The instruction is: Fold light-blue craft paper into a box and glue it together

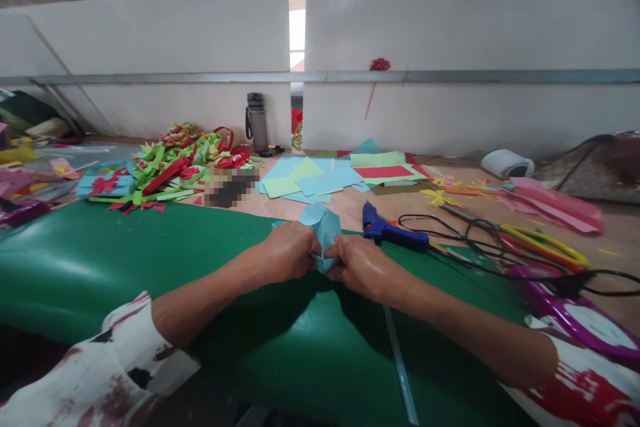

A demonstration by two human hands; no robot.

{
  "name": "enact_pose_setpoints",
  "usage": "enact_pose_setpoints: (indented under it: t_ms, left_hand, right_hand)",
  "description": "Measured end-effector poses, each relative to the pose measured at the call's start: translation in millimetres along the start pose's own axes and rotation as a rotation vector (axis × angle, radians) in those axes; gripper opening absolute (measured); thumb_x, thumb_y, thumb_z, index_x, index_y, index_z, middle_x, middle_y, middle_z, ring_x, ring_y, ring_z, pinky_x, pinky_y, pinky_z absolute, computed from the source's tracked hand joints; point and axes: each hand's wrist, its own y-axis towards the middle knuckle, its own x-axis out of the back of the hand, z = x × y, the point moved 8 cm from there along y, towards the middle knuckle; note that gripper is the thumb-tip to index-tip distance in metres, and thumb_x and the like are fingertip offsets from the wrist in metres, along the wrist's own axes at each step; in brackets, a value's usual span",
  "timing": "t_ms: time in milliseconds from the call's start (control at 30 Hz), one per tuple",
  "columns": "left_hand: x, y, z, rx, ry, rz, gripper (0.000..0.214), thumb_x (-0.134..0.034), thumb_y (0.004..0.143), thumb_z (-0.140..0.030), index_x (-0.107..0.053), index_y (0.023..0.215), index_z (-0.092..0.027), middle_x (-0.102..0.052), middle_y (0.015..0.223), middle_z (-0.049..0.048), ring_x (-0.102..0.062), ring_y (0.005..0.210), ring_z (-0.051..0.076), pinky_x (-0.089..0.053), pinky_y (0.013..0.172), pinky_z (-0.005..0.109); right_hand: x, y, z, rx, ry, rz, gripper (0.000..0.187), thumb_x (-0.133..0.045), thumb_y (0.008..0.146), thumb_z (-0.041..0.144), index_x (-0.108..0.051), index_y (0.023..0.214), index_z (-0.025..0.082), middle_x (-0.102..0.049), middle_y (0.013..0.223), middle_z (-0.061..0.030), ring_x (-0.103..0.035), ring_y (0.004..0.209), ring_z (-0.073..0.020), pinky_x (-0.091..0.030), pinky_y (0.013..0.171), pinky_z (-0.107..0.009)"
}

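Note:
A folded light-blue paper piece (325, 221) is held up between both hands over the green table cover (150, 247). My left hand (294, 248) pinches its left side, fingers closed. From the right, my right hand (361, 265) grips the lower right of the same paper, fingers curled in. My fingertips hide part of its lower folds. Just beyond my right hand rests a blue glue gun (393, 230), nozzle pointing away from me. A clear glue stick (400, 367) lies below my right wrist.
Flat blue, green and red paper sheets (330, 173) lie ahead. Green and red paper strips (170, 167) are heaped at left, near a dark bottle (257, 123). At right are yellow-handled scissors (545, 245), black cord (475, 233), a purple object (575, 317) and pink paper (555, 203).

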Motion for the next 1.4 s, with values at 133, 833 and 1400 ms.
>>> enact_pose_setpoints:
  t_ms: [133,833,1400]
  left_hand:
    - [0.2,-0.2,-0.7,-0.008,-0.008,0.004,0.012,-0.06,0.072,-0.021,-0.071,0.074,-0.022,-0.064,0.062,0.0033,-0.06,0.064,0.019,-0.026,0.049,0.024]
    - [1.3,-0.9,-1.4,0.02,0.001,0.004,0.013,-0.059,0.072,-0.022,-0.072,0.074,-0.021,-0.066,0.063,0.0042,-0.057,0.061,0.017,-0.027,0.049,0.024]
    - [0.5,0.0,0.3,0.091,-0.041,-0.014,0.015,-0.055,0.072,-0.02,-0.07,0.073,-0.019,-0.066,0.066,0.006,-0.058,0.064,0.019,-0.034,0.054,0.024]
  right_hand:
    - [1.8,-1.3,1.1,-0.013,-0.077,-0.025,0.009,-0.056,0.068,0.014,-0.064,0.069,0.018,-0.054,0.07,-0.0015,-0.049,0.067,-0.0135,-0.022,0.051,-0.024]
    - [-1.1,-1.2,0.7,0.022,-0.057,-0.061,0.009,-0.056,0.068,0.017,-0.064,0.072,0.018,-0.057,0.076,-0.0031,-0.051,0.069,-0.0145,-0.024,0.053,-0.025]
    - [0.9,-1.5,-5.0,-0.104,-0.115,-0.102,0.011,-0.06,0.068,0.018,-0.063,0.078,0.016,-0.062,0.083,-0.0063,-0.058,0.076,-0.0197,-0.027,0.055,-0.027]
